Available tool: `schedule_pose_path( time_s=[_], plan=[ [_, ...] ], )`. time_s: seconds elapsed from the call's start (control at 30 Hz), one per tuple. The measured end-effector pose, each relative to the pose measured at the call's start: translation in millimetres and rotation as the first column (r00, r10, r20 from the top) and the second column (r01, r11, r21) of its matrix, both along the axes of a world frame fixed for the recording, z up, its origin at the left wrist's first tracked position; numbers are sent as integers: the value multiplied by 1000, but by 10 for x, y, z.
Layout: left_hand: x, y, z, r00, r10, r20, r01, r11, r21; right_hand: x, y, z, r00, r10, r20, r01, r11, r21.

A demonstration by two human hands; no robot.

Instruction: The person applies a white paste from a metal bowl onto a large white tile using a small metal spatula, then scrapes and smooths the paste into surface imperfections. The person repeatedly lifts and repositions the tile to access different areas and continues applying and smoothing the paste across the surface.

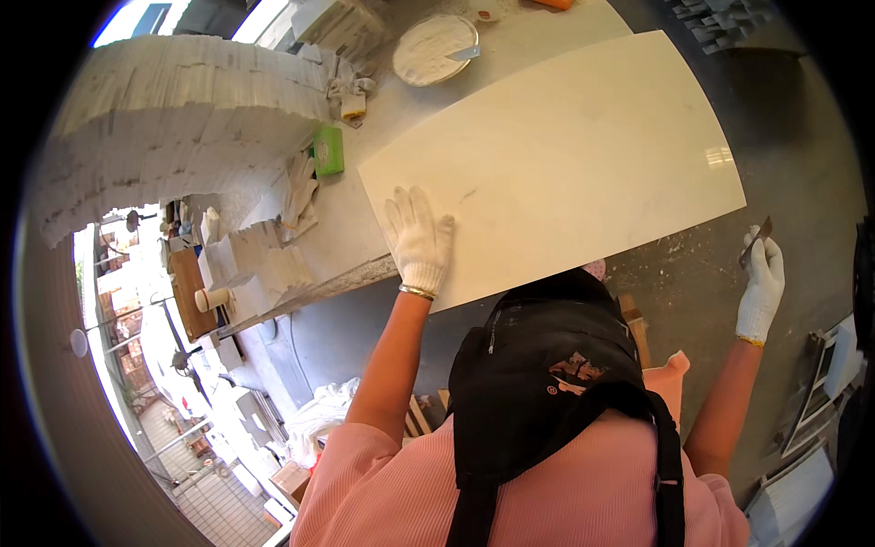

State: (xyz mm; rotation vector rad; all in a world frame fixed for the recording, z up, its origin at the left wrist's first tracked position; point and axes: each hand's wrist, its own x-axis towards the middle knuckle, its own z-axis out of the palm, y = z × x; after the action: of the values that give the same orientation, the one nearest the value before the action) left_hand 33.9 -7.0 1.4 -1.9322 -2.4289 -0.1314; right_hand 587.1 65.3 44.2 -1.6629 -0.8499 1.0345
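A large smooth cream-white slab (pixel 565 155) lies across the workbench in front of me. My left hand (pixel 419 239), in a white knit glove, rests flat on the slab's left end with its fingers stretched out. Out past the slab's right corner is my right hand (pixel 761 283), also gloved. Its fingers are closed on a small scraper (pixel 765 230), whose dark, thin blade points up; the handle is mostly hidden in the grip. A short grey mark shows on the slab to the right of my left hand.
Behind the slab stands a round bowl (pixel 428 53) of white paste, a putty knife (pixel 463 54) on its rim. A green box (pixel 328 151) and a wrapped stack of white slabs (pixel 182 118) are at left. White debris (pixel 674 246) dots the floor.
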Motion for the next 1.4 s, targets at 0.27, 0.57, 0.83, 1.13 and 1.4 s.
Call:
schedule_pose_path(
  time_s=[0.27,0.57,0.83,1.13,1.4],
  plan=[
    [2554,766,386,671,-597,439,666,746,-3,-19,-915,-571,953,-152,-262,117,982,-146],
    [3596,536,815,66,-599,798,931,324,166,410,-1719,-1266,923,-293,-250,192,912,-361],
    [3320,733,738,625,-652,429,727,686,-15,220,-1901,-1902,846,-285,-451,146,937,-317],
    [3152,905,358,753,-606,255,639,766,-68,94,-1590,-2220,785,-264,-561,122,953,-277],
    [1862,658,240,912,-360,197,373,927,-34,390,-1491,-2578,882,-176,-437,73,967,-243]
  ],
)
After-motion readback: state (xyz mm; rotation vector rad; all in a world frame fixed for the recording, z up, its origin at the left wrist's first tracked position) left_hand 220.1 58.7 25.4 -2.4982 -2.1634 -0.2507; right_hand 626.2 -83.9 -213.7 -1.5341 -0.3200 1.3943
